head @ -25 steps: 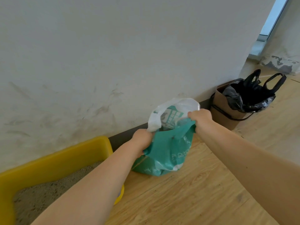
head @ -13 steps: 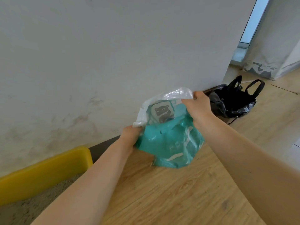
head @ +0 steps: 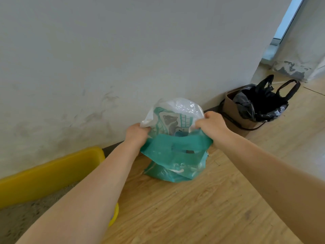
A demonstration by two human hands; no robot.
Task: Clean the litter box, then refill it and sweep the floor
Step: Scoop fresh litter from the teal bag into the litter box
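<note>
A teal and white plastic litter bag stands on the wooden floor by the wall. My left hand grips the left side of its mouth and my right hand grips the right side, so the mouth is stretched wide between them. A cat picture shows on the white inner face. The yellow litter box sits at the lower left against the wall, with grey litter inside; my left forearm crosses over its corner.
A brown bin lined with a black plastic bag stands against the wall to the right of the litter bag. The scuffed white wall runs behind everything. Wooden floor stretches toward me and to the right.
The bag hung lifted off the floor half a second ago; now its bottom rests on the floor. Both hands have pulled its mouth wider apart.
</note>
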